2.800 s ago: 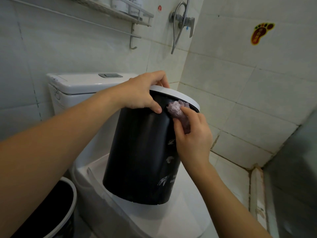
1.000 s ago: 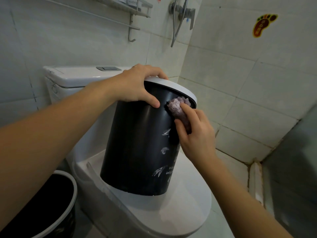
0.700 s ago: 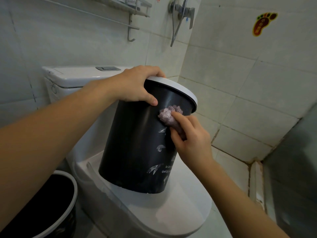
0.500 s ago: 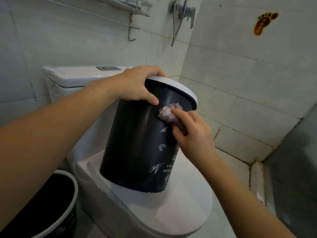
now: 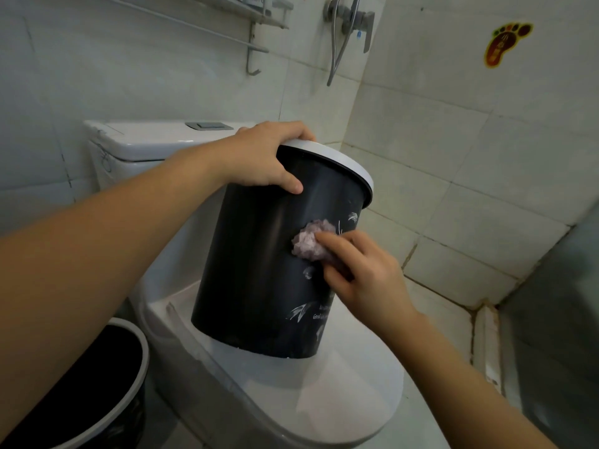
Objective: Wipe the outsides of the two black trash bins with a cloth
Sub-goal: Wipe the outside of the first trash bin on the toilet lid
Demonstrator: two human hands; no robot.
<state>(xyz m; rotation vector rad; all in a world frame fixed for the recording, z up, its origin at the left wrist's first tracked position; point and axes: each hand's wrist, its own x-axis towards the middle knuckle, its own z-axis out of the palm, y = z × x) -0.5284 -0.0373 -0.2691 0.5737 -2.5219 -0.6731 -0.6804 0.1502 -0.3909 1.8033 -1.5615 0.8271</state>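
Note:
A black trash bin [image 5: 259, 260] with a white rim stands tilted on the closed toilet lid [image 5: 340, 396]. My left hand [image 5: 265, 160] grips its rim at the top, thumb on the outer wall. A crumpled purple cloth [image 5: 308, 241] lies against the bin's side about halfway down, pinched and pressed there by my right hand [image 5: 363, 273]. White leaf prints and small lettering mark the bin's wall below the cloth. A second black bin [image 5: 97, 384] with a white rim stands on the floor at the lower left, partly behind my left forearm.
The white toilet tank [image 5: 155, 140] rises behind the bin against the tiled wall. A metal shelf and rail [image 5: 256, 37] and a shower valve [image 5: 353, 17] hang above. The tiled corner and a floor ledge [image 5: 486, 335] lie to the right.
My right hand has slid the cloth down and leftward from just under the rim to the middle of the bin's side. My left hand keeps its grip on the rim.

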